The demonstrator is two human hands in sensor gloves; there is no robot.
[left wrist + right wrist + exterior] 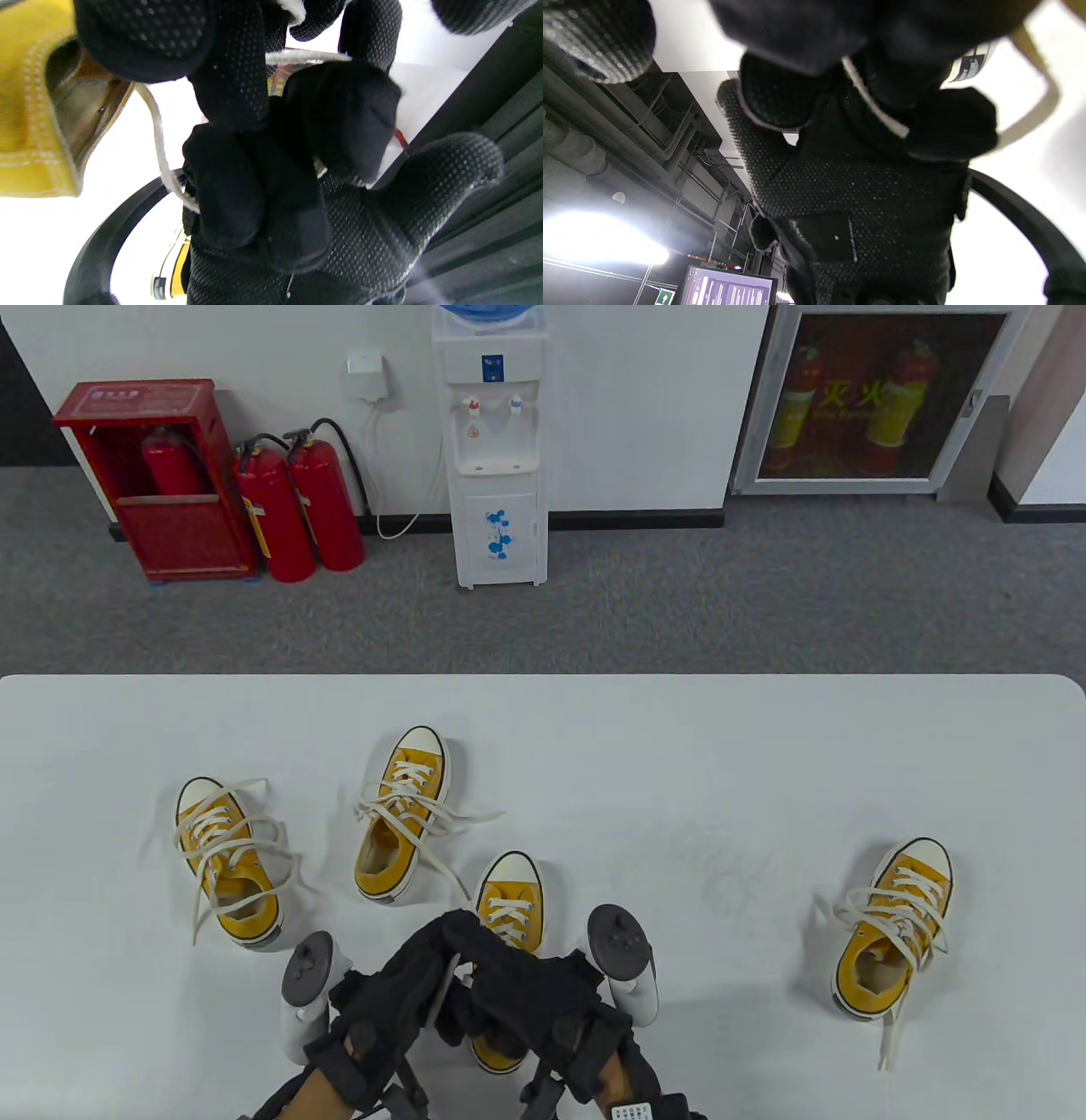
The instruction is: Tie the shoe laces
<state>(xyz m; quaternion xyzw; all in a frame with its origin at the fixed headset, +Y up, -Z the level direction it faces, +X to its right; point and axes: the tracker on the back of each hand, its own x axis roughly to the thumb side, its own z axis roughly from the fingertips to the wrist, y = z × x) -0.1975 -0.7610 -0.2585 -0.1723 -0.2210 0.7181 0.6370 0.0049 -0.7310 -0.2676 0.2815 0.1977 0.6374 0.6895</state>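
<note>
Four yellow canvas sneakers with white laces lie on the white table (679,746). Both gloved hands meet over the front middle sneaker (509,899), covering its rear half. My left hand (428,963) pinches a white lace (160,144) between curled fingers; the sneaker's yellow collar (29,106) shows beside it. My right hand (530,993) grips a strand of lace (878,112) across its fingers, and a lace loop (1041,110) curves off to the right. The knot area is hidden under the hands.
A sneaker with loose laces lies at the far left (225,861), another at centre left (403,814), and a third at the right (895,937). Beyond the table's far edge are carpet, a water dispenser (496,449) and fire extinguishers (297,504).
</note>
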